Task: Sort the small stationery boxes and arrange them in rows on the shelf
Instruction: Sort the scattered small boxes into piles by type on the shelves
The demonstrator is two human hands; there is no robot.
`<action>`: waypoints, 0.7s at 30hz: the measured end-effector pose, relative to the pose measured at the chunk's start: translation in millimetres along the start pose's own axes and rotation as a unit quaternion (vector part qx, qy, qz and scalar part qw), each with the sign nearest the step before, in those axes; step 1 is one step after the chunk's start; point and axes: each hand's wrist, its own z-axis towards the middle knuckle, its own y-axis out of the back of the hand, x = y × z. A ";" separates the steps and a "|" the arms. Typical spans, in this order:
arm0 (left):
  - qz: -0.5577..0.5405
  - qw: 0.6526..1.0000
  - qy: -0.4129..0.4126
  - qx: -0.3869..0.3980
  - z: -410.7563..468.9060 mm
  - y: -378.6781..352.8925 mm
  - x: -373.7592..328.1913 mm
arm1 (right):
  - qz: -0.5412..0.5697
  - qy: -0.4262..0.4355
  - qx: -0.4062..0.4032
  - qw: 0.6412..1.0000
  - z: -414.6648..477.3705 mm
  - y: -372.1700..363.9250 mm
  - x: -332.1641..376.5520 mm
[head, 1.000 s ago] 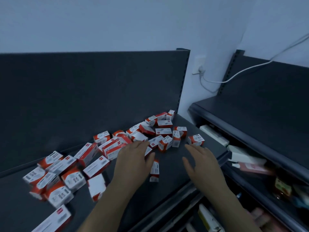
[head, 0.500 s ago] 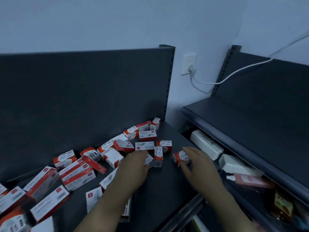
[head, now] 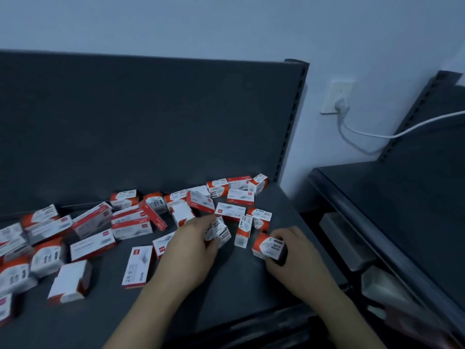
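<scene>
Several small red-and-white stationery boxes lie scattered on the dark shelf (head: 226, 285), from the far left to the back right corner. My left hand (head: 191, 250) grips a small paper clips box (head: 219, 233) near the middle of the shelf. A little to the right, my right hand (head: 294, 258) holds another paper clips box (head: 268, 246) against the shelf surface. One narrow box (head: 243, 231) stands upright between the two hands. A flat staples box (head: 137, 267) lies left of my left wrist.
The shelf's dark back panel (head: 151, 134) rises behind the boxes. To the right stands a second dark shelf unit (head: 402, 202) with pale packages on its lower tier. A white cable (head: 364, 132) runs from a wall socket (head: 337, 99).
Both hands went from reaching with fingers spread to each holding a small box. The view shifted, so the pile now sits more to the left.
</scene>
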 end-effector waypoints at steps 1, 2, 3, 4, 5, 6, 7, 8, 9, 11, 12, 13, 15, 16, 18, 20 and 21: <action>-0.003 1.000 0.012 -0.016 -4.5 2.6 1.9 | 0.006 0.014 -0.001 1.000 0.4 -0.3 5.5; -0.004 0.999 0.024 -0.030 -8.4 5.4 4.6 | 0.011 0.030 -0.005 0.999 1.4 -1.1 11.8; -0.006 0.998 0.034 -0.045 -12.1 9.3 7.6 | 0.018 0.049 -0.010 0.999 2.9 -2.6 18.8; -0.007 0.997 0.043 -0.059 -15.7 13.7 11.6 | 0.031 0.070 -0.016 0.997 4.7 -4.6 26.2; -0.009 0.996 0.053 -0.074 -19.8 18.7 15.8 | 0.042 0.086 -0.018 0.995 6.6 -7.4 34.3; -0.011 0.994 0.065 -0.089 -24.2 24.6 20.4 | 0.049 0.095 -0.017 0.994 8.5 -10.6 43.4; -0.012 0.992 0.075 -0.103 -29.0 30.9 25.8 | 0.052 0.099 -0.013 0.994 10.3 -14.3 53.6; -0.012 0.989 0.083 -0.118 -34.4 37.9 31.8 | 0.057 0.106 -0.009 0.993 12.0 -18.6 64.2; -0.010 0.987 0.090 -0.133 -39.9 45.3 38.1 | 0.064 0.121 -0.007 0.991 13.9 -23.8 74.9; -0.013 0.981 0.114 -0.157 -52.6 62.3 51.3 | 0.080 0.157 -0.003 0.984 16.9 -35.7 98.6; -0.017 0.978 0.126 -0.167 -59.5 71.4 58.6 | 0.081 0.171 0.003 0.982 17.8 -42.3 111.6; -0.021 0.975 0.133 -0.177 -66.6 80.8 66.9 | 0.082 0.183 0.012 0.980 18.2 -49.8 125.1; -0.015 0.970 0.141 -0.197 -82.3 100.1 85.2 | 0.089 0.205 0.030 0.974 17.0 -65.8 153.1; -0.008 0.967 0.150 -0.207 -91.6 110.8 95.8 | 0.094 0.219 0.036 0.971 15.2 -74.8 168.3; 0.001 0.960 0.168 -0.223 -111.7 134.0 117.2 | 0.105 0.242 0.042 0.964 9.9 -94.4 199.7; 0.007 0.954 0.182 -0.238 -132.2 159.0 140.2 | 0.108 0.263 0.052 0.957 3.1 -115.1 233.4; 0.009 0.950 0.194 -0.246 -142.4 172.2 152.8 | 0.109 0.273 0.059 0.954 -0.7 -126.1 250.8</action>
